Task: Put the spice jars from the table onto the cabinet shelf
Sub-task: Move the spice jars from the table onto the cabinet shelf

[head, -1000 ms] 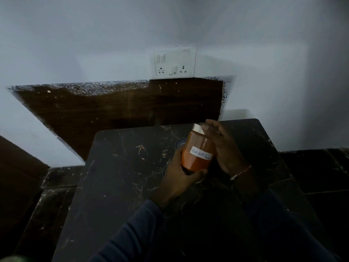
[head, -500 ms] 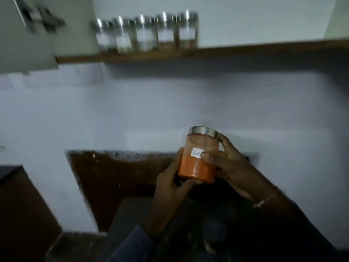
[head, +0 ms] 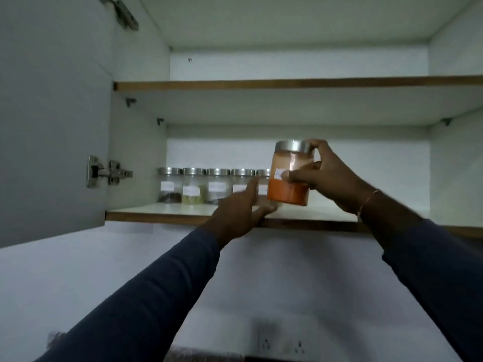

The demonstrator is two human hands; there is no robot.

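A glass jar of orange powder [head: 287,195] with a steel lid and a white label is at the front of the lower cabinet shelf [head: 156,209]. I cannot tell if its base touches the board. My right hand [head: 329,176] grips it from the right, with the thumb across the label and fingers at the lid. My left hand [head: 239,214] is low on the jar's left with straight fingers, thumb by the base, over the shelf's front edge. Several steel-lidded spice jars [head: 194,188] stand in a row at the back left of the shelf; the rightmost are partly hidden by my left hand and the orange jar.
The grey cabinet door [head: 52,113] hangs open at the left, its hinge [head: 104,172] beside the shelf. An upper shelf [head: 261,84] lies above. The lower shelf to the right of the jar is bare. A wall socket [head: 282,343] is below.
Both hands lifted the orange jar from above the table to the lower shelf. The view tilted up to the cabinet. The left hand slid off the jar's side, towards its base.
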